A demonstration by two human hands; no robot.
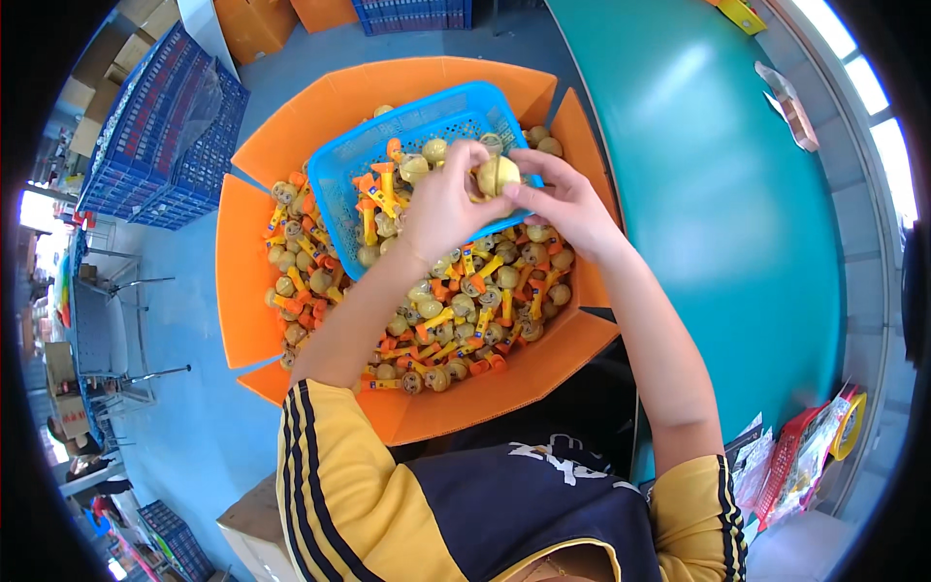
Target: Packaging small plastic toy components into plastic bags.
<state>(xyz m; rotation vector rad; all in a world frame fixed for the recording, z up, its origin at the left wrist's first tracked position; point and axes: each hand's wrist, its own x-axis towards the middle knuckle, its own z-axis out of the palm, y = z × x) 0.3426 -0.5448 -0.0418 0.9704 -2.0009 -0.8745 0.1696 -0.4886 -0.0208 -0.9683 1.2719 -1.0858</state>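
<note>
A round tan toy head [495, 177] is held between my two hands, over the blue plastic basket [335, 209]. My left hand [448, 199] curls its thumb and fingers around the near-left side of it. My right hand [570, 202] pinches it from the right with thumb and forefinger. In the basket lie several small toys with round tan heads, yellow stems and orange feet [381, 197]. The basket rests on a deep heap of the same toys [456, 320] inside an orange corrugated box [247, 276]. My hands hide part of the basket's right side.
A long green tabletop [718, 213] runs along the right of the box. Stacked blue crates [160, 136] stand on the blue floor at the left. A red basket [790, 466] with papers and bags is at the lower right. A cardboard carton [254, 529] stands beside me at lower left.
</note>
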